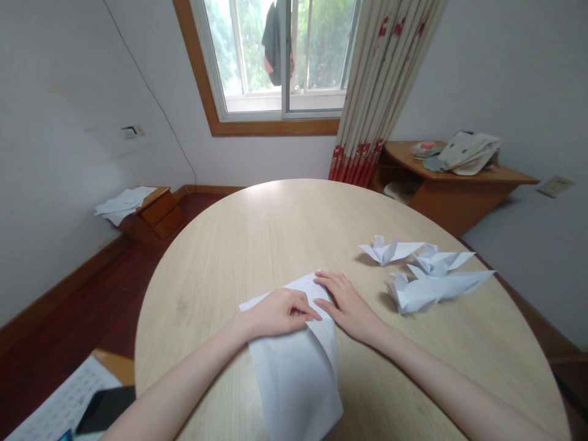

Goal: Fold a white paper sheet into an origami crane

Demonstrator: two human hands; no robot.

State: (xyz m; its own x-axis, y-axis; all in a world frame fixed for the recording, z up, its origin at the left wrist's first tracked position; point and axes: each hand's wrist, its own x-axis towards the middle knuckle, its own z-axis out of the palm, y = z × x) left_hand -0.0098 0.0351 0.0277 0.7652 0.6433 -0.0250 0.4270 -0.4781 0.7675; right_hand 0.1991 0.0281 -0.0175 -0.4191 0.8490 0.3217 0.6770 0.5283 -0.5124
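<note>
A white sheet of paper (294, 373), partly folded, lies on the round table in front of me, its near end bulging up toward me. Across its middle rests my left hand (287, 311), fingers curled and pinching at a folded flap of the sheet. My right hand (346, 306) lies on the right edge of the paper, fingers stretched out and pressing it down near its far corner. Part of the fold is hidden beneath the left hand.
Several folded paper birds (429, 260) stand on the right side of the round table (220, 245). At lower left lie a black phone (105, 409) and a printed sheet (59, 398). A corner shelf (463, 190) holds a cloth bag (473, 153); a small cabinet (160, 214) bears papers.
</note>
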